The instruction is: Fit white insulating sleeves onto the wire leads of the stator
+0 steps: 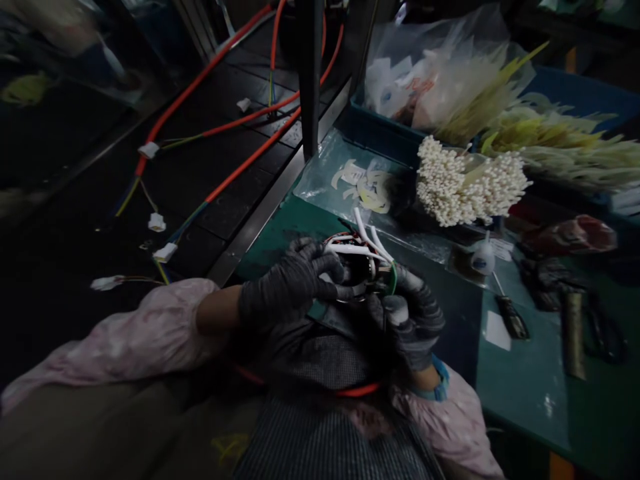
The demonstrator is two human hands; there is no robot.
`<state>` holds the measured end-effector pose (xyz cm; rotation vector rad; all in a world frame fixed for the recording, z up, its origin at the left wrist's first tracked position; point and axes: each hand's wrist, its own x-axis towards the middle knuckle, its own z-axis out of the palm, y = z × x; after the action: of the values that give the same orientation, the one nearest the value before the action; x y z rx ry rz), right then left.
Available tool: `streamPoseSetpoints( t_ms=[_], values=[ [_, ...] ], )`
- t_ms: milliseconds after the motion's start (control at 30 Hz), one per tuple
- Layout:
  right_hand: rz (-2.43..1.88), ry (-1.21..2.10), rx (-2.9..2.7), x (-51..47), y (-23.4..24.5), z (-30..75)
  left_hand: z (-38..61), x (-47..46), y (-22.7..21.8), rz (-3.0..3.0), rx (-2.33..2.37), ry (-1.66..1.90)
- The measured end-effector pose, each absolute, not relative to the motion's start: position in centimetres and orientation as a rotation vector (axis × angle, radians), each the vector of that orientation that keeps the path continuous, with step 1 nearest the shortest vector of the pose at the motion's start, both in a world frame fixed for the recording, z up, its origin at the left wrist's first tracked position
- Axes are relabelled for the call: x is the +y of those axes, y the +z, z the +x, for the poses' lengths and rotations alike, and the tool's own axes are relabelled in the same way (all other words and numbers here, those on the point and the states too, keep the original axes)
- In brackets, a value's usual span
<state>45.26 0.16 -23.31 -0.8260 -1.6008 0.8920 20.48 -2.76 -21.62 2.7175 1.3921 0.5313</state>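
Note:
Both my hands wear dark grey gloves and meet at the near edge of a green bench (520,387). My left hand (290,283) is curled over a round dark part (357,267) with white wires sticking up from it. My right hand (413,313) grips the same part from the right, fingers closed by a small green piece. Pink sleeves cover both forearms.
A bundle of white-tipped sleeves (467,183) lies behind the hands. Yellowish tubing in plastic bags (450,80) fills a blue tray (375,130). Orange cables (240,160) with white connectors run over the dark surface at left. A small bottle (483,257) and hand tools (573,333) lie at right.

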Motion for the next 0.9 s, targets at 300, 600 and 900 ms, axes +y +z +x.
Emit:
streamPoseSetpoints(
  t_ms=[300,600,900],
  values=[
    [-0.919,0.870,-1.605,0.4,-22.1,45.2,21.7,-3.3,-19.8,2.675,1.475,0.487],
    [-0.945,0.843,-1.613,0.1,-22.1,45.3,22.7,-4.8,-20.5,2.692,1.457,0.561],
    [-0.862,0.316,-2.246,0.3,-21.7,42.3,20.1,-6.4,-20.0,2.798,1.235,0.759]
  ],
)
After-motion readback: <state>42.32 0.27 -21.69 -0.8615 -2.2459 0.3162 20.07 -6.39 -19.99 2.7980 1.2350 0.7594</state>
